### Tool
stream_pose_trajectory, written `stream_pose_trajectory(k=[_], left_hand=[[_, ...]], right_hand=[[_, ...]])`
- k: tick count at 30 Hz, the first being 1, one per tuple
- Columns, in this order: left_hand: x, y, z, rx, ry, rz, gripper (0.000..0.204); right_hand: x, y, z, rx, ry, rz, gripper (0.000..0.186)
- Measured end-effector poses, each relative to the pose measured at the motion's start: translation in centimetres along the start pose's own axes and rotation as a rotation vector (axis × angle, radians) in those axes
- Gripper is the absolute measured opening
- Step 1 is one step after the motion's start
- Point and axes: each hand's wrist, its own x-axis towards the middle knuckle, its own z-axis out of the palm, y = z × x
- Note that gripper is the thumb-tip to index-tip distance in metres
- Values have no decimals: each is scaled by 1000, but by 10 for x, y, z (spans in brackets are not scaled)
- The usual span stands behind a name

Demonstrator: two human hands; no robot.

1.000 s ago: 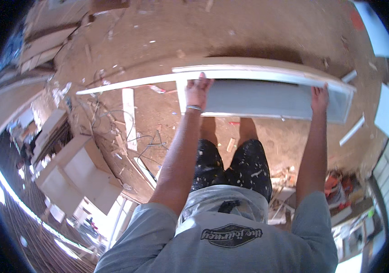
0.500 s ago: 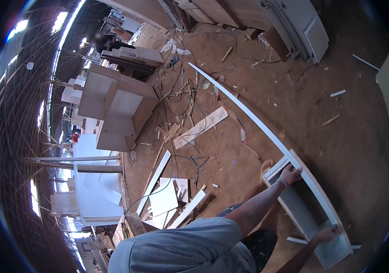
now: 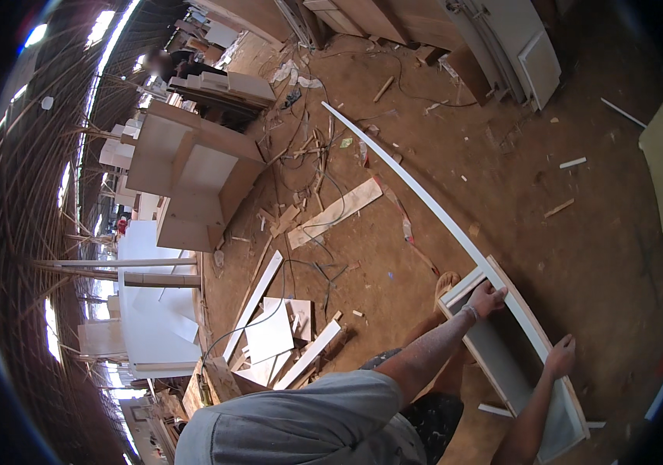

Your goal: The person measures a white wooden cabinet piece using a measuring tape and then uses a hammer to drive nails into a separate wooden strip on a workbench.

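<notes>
A long, narrow white strip point(image 3: 430, 203) runs from the far floor area to an open shallow wooden box point(image 3: 499, 391), lying along the box's right-hand side. The box has pale inner faces and tan edges, and it is tilted in front of my legs. Near the box's far end my left hand point(image 3: 489, 300) is closed round the strip. Farther down the same side, my right hand point(image 3: 560, 356) is closed at the strip and the box's rim; its fingertips reach past the outer edge. The strip's near end is hidden by that hand.
A sandalled foot point(image 3: 447, 285) stands beside the box. White and wooden offcuts point(image 3: 269, 333) lie to the left, with a cable point(image 3: 285, 283) among them. A cabinet carcass point(image 3: 192, 174) stands farther left. Panels point(image 3: 502, 50) lean at the back. A person point(image 3: 180, 66) is far off.
My right hand has moved up along the box's side, closer to my left hand. The view has shifted slightly; my left hand stays at the box's far end.
</notes>
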Motion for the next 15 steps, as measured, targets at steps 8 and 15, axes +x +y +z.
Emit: stream_pose_trajectory(k=[8,15], left_hand=[[3,-6,2,-56,23,-72,46],[7,-7,0,-14,41,-65,46]], right_hand=[[-3,-3,7,-7,64,0,42],[-4,-9,5,-52,32,3,40]])
